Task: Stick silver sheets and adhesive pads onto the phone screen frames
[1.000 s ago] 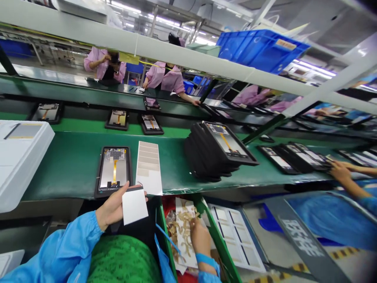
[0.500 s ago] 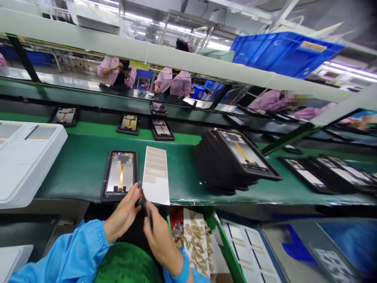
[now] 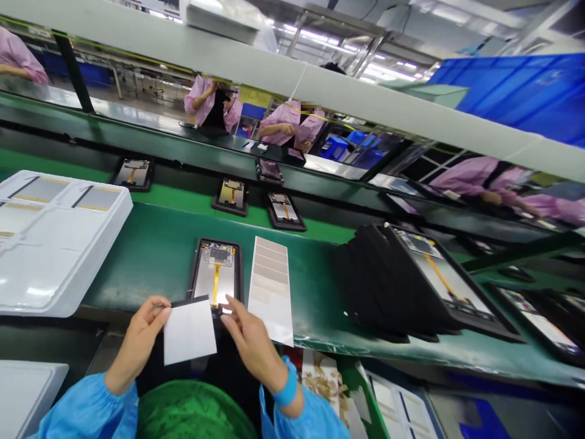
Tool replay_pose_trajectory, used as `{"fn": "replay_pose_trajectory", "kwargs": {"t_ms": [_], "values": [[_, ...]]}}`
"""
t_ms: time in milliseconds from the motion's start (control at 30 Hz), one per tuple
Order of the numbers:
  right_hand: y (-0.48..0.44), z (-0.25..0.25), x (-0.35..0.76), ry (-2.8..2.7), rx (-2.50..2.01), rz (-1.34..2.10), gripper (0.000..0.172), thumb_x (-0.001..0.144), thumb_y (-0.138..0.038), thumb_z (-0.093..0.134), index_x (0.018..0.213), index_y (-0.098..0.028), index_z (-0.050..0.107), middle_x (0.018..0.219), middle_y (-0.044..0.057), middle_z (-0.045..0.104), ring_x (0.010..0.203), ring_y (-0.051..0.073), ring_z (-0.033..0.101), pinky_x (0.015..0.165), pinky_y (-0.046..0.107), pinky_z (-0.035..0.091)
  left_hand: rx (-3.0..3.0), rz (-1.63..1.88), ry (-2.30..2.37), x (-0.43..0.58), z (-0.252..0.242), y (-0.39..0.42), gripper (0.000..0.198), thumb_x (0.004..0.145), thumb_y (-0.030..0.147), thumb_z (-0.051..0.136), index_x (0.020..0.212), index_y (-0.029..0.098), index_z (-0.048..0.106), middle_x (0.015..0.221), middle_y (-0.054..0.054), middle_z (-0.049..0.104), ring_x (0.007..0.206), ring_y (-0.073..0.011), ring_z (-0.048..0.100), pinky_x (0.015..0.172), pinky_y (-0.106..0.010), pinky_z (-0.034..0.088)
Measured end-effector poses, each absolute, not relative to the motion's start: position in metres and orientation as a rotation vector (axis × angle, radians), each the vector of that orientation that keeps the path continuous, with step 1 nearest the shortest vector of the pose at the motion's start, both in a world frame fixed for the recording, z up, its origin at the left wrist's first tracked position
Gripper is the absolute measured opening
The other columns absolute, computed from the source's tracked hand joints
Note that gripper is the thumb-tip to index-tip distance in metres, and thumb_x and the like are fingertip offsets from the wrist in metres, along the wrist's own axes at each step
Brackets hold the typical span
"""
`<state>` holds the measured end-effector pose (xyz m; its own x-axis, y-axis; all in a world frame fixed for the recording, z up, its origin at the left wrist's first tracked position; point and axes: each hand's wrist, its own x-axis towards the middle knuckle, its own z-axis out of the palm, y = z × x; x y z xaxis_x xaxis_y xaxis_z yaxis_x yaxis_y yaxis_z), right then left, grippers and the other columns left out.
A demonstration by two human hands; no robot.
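My left hand (image 3: 139, 338) pinches the upper left corner of a flat battery (image 3: 189, 332), a thin whitish square with a dark strip along its top edge. It hangs tilted in front of an opened tablet (image 3: 227, 277) on the bench, hiding the tablet's lower left part. The tablet shows a circuit board and an orange ribbon cable in a black frame. My right hand (image 3: 253, 341) is open, thumb and fingers apart, just right of the battery by the tablet's lower end. Right of the tablet lies a white sheet with beige adhesive strips (image 3: 272, 280).
White trays with flat batteries (image 3: 68, 244) stand at left. A tall stack of black-framed tablets (image 3: 388, 286) is at right. Several tablets lie on the green strip (image 3: 183, 198) behind. Below the bench edge is a green bin (image 3: 354, 381) with peeled scraps. People in pink work across.
The battery, seen edge-on between both hands before, now faces me flat in my left hand. My right hand has let go and moved right. The camera view has turned left.
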<state>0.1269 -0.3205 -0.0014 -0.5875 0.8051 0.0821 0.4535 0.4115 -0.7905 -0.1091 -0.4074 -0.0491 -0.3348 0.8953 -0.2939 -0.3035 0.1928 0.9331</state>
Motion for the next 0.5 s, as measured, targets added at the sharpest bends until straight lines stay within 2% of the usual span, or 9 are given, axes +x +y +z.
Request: {"fn": "replay_pose_trajectory", "kwargs": {"t_ms": [67,133,233,367,433,500], "values": [[-0.291,0.0,0.118,-2.462,-1.026,0.536,0.039,0.099,-0.018,0.047,0.137,-0.024,0.054,0.122,0.013,0.066,0.104,0.027,0.064,0.088,0.044,0.055,0.583,1.389,1.393,-0.126,-0.047,-0.404,0.037,0.08,0.048,0.072,0.1,0.024,0.053,0.065,0.005,0.058,0.057,-0.0127,0.051,0.054,-0.021,0.037],[-0.264,-0.002,0.106,-2.673,-0.858,0.18,0.034,0.096,-0.011,0.049,0.127,-0.021,0.06,0.124,0.015,0.063,0.104,0.028,0.061,0.086,0.044,0.055,0.575,1.355,1.39,-0.139,-0.042,-0.399,0.041,0.08,0.049,0.072,0.105,0.024,0.051,0.067,0.004,0.061,0.057,-0.0134,0.053,0.054,-0.021,0.039],[-0.235,-0.011,0.091,-2.852,-0.578,0.01,0.024,0.096,-0.012,0.051,0.115,-0.019,0.063,0.118,0.014,0.064,0.099,0.026,0.059,0.081,0.04,0.054,0.607,1.314,1.403,-0.153,-0.034,-0.389,0.047,0.082,0.049,0.07,0.115,0.023,0.05,0.074,0.003,0.064,0.06,-0.0139,0.057,0.056,-0.022,0.042],[-0.214,-0.028,0.087,-2.706,-0.576,0.238,0.022,0.096,-0.013,0.047,0.11,-0.019,0.063,0.113,0.012,0.066,0.104,0.024,0.059,0.09,0.04,0.051,0.693,1.233,1.42,-0.162,-0.031,-0.372,0.053,0.084,0.048,0.068,0.126,0.021,0.05,0.079,0.001,0.067,0.069,-0.0149,0.061,0.064,-0.024,0.045],[-0.205,-0.036,0.09,-2.473,-0.758,0.483,0.023,0.096,-0.015,0.045,0.108,-0.018,0.063,0.108,0.011,0.067,0.103,0.022,0.061,0.091,0.039,0.051,0.712,1.177,1.403,-0.161,-0.032,-0.36,0.047,0.084,0.048,0.067,0.119,0.018,0.055,0.081,-0.001,0.068,0.071,-0.0151,0.061,0.065,-0.024,0.045],[-0.195,-0.042,0.093,-2.205,-0.973,0.77,0.022,0.097,-0.02,0.044,0.105,-0.018,0.064,0.099,0.009,0.07,0.093,0.02,0.066,0.084,0.035,0.054,0.743,1.145,1.373,-0.156,-0.032,-0.345,0.04,0.084,0.048,0.066,0.11,0.017,0.057,0.081,-0.002,0.068,0.069,-0.0148,0.06,0.064,-0.024,0.044]]}}
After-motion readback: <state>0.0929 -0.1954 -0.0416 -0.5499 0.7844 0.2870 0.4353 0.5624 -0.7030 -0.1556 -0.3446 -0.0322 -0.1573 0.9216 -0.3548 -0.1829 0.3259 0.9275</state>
